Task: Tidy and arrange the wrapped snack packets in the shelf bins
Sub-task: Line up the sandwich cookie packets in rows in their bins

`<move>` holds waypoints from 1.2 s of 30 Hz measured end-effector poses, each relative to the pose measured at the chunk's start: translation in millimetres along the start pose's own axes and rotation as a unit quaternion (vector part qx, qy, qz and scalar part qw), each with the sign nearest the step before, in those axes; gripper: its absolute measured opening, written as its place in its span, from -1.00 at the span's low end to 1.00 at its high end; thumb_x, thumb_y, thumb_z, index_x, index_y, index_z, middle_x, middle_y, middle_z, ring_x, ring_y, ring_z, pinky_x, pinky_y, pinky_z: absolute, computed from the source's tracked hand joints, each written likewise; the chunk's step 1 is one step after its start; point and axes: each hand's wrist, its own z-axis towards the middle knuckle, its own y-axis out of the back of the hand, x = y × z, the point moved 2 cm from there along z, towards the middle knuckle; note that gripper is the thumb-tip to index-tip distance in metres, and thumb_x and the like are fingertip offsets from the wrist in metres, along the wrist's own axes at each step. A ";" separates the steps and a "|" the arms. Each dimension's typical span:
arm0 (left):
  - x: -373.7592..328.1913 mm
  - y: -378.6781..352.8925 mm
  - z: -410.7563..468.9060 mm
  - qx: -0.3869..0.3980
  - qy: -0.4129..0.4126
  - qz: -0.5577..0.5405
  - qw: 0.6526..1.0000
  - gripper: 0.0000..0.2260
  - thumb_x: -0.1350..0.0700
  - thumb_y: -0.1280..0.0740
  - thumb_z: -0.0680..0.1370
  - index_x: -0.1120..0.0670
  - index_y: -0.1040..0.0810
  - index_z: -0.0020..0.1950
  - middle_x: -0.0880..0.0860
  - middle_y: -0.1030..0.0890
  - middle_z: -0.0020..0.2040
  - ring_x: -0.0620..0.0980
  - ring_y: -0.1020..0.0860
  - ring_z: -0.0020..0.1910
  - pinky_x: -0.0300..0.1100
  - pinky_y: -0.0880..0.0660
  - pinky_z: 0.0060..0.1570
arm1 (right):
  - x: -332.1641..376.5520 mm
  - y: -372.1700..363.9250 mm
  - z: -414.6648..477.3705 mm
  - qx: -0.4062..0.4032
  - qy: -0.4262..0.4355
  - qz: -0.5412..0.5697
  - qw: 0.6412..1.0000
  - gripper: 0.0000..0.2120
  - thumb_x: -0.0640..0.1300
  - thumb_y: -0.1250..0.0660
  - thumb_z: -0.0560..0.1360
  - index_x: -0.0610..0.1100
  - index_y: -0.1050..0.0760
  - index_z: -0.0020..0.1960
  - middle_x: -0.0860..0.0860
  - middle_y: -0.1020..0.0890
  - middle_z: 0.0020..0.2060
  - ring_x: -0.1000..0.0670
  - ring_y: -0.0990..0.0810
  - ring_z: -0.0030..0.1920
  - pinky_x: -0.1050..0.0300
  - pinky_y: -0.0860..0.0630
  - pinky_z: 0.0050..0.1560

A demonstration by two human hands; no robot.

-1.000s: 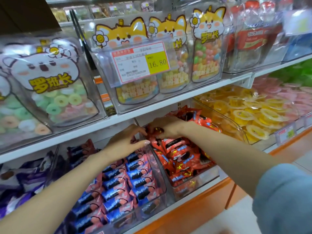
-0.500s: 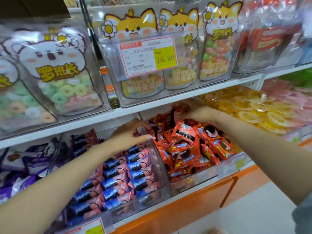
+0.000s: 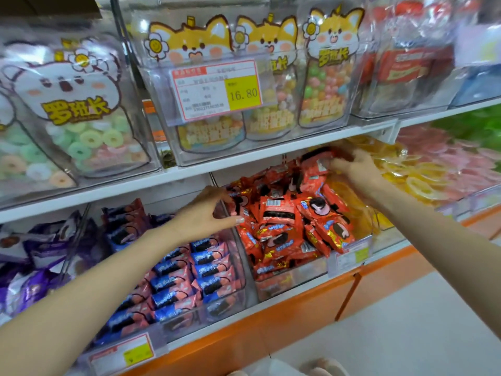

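- The right hand (image 3: 355,169) reaches the back right corner of the red bin (image 3: 292,279), under the upper shelf (image 3: 244,156), with its fingers curled round a red packet (image 3: 315,162).
- The left hand (image 3: 206,213) sits at the bin's left wall, fingers half-bent against the heap. Whether it grips anything cannot be told.
- Progress, by appearance: the blue packets (image 3: 208,267) lie in tidy rows, seemingly done. The red packets (image 3: 279,215) are jumbled, with sorting barely begun. The purple packets (image 3: 40,253) at the left end lie loose.
- Count: two hands and three bins of wrapped packets. The packets overlap too much to count exactly.
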 end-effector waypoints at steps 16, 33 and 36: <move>-24.1 -13.9 -35.9 -0.003 0.043 0.001 0.999 -0.36 -0.28 -0.27 0.46 -0.08 -0.19 0.46 -0.05 -0.07 0.54 -0.06 -0.15 0.48 -0.05 -0.19 0.43 | -7.6 7.8 -12.1 0.084 0.072 -0.580 0.807 -0.62 0.10 -0.27 0.53 -0.12 -0.49 0.22 -0.14 -0.55 0.14 -0.20 -0.49 0.20 -0.01 -0.40 0.12; -24.4 -26.5 -65.3 -0.126 0.006 -0.107 0.986 -0.56 -0.10 -0.29 0.51 -0.06 -0.31 0.35 -0.14 -0.21 0.40 -0.27 -0.18 0.35 -0.28 -0.13 0.33 | -36.1 -139.5 -3.2 0.352 0.080 -0.459 0.812 -0.51 0.00 -0.36 0.49 -0.02 -0.38 0.38 -0.04 -0.47 0.34 -0.08 -0.43 0.32 0.03 -0.40 0.28; -19.2 -26.1 -70.3 -0.140 0.004 -0.113 0.984 -0.65 0.00 -0.31 0.53 -0.07 -0.35 0.29 -0.13 -0.24 0.38 -0.21 -0.21 0.38 -0.25 -0.16 0.35 | -48.6 -154.8 6.2 0.382 0.037 -0.483 0.787 -0.37 0.06 -0.36 0.49 0.00 -0.22 0.48 -0.05 -0.40 0.39 -0.10 -0.39 0.35 0.08 -0.37 0.27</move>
